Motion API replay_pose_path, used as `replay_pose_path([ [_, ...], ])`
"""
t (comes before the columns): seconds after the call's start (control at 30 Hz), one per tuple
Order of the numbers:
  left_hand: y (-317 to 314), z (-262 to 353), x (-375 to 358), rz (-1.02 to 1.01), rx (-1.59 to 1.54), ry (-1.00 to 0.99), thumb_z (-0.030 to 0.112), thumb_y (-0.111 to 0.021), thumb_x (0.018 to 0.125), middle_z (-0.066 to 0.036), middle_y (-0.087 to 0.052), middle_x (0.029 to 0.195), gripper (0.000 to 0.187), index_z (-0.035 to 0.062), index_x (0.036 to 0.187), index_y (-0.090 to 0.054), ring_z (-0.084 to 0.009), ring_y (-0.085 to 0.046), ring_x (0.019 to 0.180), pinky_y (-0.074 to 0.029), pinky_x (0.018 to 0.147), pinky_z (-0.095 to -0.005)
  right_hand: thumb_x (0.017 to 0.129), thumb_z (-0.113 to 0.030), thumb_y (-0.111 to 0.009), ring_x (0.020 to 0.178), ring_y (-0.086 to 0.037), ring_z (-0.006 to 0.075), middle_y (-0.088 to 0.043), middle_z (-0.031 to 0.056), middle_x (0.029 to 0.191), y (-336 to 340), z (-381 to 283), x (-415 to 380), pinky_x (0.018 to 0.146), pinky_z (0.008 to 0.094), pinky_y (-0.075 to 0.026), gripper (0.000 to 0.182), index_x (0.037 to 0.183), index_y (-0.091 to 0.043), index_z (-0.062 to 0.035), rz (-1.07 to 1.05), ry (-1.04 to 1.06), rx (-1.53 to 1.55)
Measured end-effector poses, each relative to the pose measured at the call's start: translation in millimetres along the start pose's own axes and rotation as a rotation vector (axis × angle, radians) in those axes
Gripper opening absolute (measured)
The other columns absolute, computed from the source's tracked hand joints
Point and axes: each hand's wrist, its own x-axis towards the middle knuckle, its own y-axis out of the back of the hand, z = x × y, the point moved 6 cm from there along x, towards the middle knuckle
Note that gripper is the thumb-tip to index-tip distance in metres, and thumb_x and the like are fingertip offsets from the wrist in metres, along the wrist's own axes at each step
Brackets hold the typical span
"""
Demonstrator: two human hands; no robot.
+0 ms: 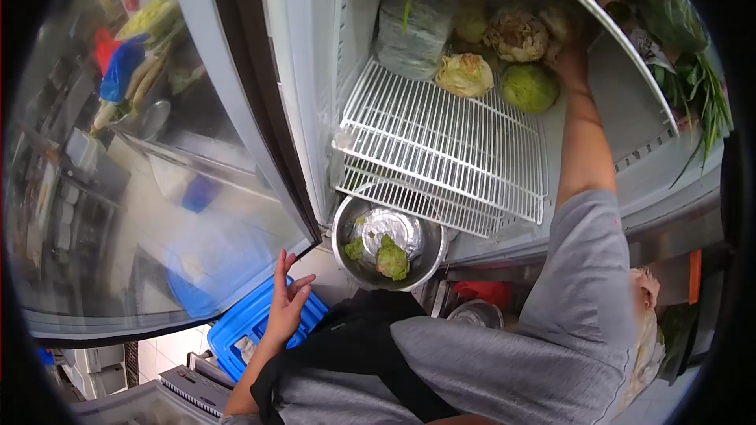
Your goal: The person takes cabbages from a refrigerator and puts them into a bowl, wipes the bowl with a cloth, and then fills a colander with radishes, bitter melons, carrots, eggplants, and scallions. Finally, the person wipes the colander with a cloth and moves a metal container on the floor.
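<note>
My right arm reaches deep into the open fridge. My right hand (570, 57) is at the back right of the wire shelf (441, 142), against a pale head of lettuce (554, 22); its fingers are mostly hidden. Beside it sit a green round head (530, 87), a browned leafy head (516, 34) and a yellowish head (465, 75). Low on the left, my left hand (288, 299) hangs in the air near the glass door's edge, fingers spread and holding nothing. A steel bowl (340, 228) below the shelf front holds a green leafy piece (391, 258) and scraps.
The glass fridge door (157, 189) stands open on the left. A blue plastic bin (228, 334) is under my left hand. A plastic-wrapped bundle (413, 20) fills the shelf's back left. Long green leaves (705, 98) hang at the upper right.
</note>
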Motion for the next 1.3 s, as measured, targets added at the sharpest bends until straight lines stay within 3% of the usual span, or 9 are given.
replay_pose_path([
  [0.2,-2,6,8,0.051,0.028,-0.046,-0.002,-0.051,0.087,-0.016,-0.021,0.15,0.079,0.0156,0.151,-0.009,-0.0237,-0.055,0.113,-0.042,0.097,-0.0332,0.079,0.009,-0.046,0.135,-0.027,0.041,-0.031,0.0258,0.144,40,-23,0,0.11,0.0425,-0.028,0.069,0.143,-0.035,-0.0143,0.019,0.105,0.29],
  [0.27,-1,1,8,0.042,0.031,-0.039,-0.003,-0.051,0.087,-0.016,-0.021,0.151,0.079,0.0152,0.151,-0.009,-0.0235,-0.055,0.113,-0.042,0.097,-0.0331,0.085,0.005,-0.047,0.126,-0.042,0.0355,-0.047,0.0225,0.132,125,-84,-35,0.104,0.0402,-0.035,0.053,0.137,-0.042,-0.0075,0.343,-0.159,0.415],
  [0.37,5,-11,10,0.087,0.045,-0.033,-0.002,-0.052,0.088,-0.016,-0.022,0.15,0.077,0.0142,0.151,-0.01,-0.0217,-0.055,0.112,-0.043,0.096,-0.032,0.094,0.0,-0.044,0.105,-0.055,0.0164,-0.057,0.0122,0.115,179,-188,-139,0.094,0.0278,-0.044,0.029,0.122,-0.049,0.0016,0.394,-0.236,1.008],
  [0.47,9,-16,8,0.137,0.031,0.008,-0.002,-0.053,0.089,-0.015,-0.024,0.149,0.076,0.014,0.151,-0.012,-0.0204,-0.056,0.11,-0.043,0.096,-0.0314,0.084,-0.006,-0.06,0.089,-0.057,0.0223,-0.06,0.0098,0.097,180,-328,-321,0.078,0.0391,-0.046,0.015,0.097,-0.065,-0.008,-0.385,0.186,1.324],
  [0.53,7,-18,7,0.125,0.045,0.035,-0.002,-0.053,0.089,-0.015,-0.025,0.149,0.075,0.014,0.15,-0.013,-0.0199,-0.056,0.11,-0.043,0.096,-0.0313,0.073,-0.01,-0.063,0.098,-0.056,0.0229,-0.062,0.0048,0.103,136,-384,-444,0.087,0.0342,-0.041,0.026,0.099,-0.067,-0.0155,-1.006,0.319,1.2],
  [0.63,4,-18,4,0.115,0.069,0.023,-0.001,-0.053,0.089,-0.015,-0.026,0.149,0.074,0.0141,0.15,-0.015,-0.0194,-0.055,0.109,-0.043,0.096,-0.0311,0.074,-0.019,-0.073,0.133,-0.03,0.0384,-0.03,0.013,0.148,54,-359,-562,0.097,0.0617,-0.032,0.073,0.139,-0.041,-0.0276,-1.22,0.2,0.56],
  [0.8,9,-28,-14,0.132,0.101,0.103,-0.001,-0.053,0.089,-0.014,-0.026,0.149,0.073,0.0152,0.15,-0.016,-0.0193,-0.055,0.109,-0.042,0.096,-0.032,0.058,-0.031,-0.086,0.123,-0.042,0.0432,-0.032,0.0242,0.142,-30,-316,-633,0.1,0.0524,-0.038,0.112,0.147,-0.019,-0.0264,-1.531,0.007,0.283],
  [1.03,30,-36,-30,0.239,0.114,0.157,0.002,-0.056,0.091,-0.014,-0.029,0.147,0.071,0.0146,0.149,-0.018,-0.0179,-0.056,0.107,-0.044,0.094,-0.0307,0.063,-0.032,-0.084,0.111,-0.053,0.0392,-0.044,0.0236,0.125,-30,-335,-633,0.089,0.0451,-0.049,0.093,0.14,-0.033,-0.0186,-1.566,-0.347,0.655],
  [1.3,28,-39,-12,0.217,0.093,0.115,0.001,-0.055,0.09,-0.015,-0.029,0.147,0.072,0.014,0.149,-0.017,-0.0172,-0.058,0.102,-0.045,0.092,-0.0298,0.059,-0.006,-0.075,0.128,-0.036,0.0389,-0.035,0.0209,0.133,130,-338,-407,0.106,0.0418,-0.035,0.087,0.136,-0.036,-0.0155,-1.304,0.032,1.34],
])
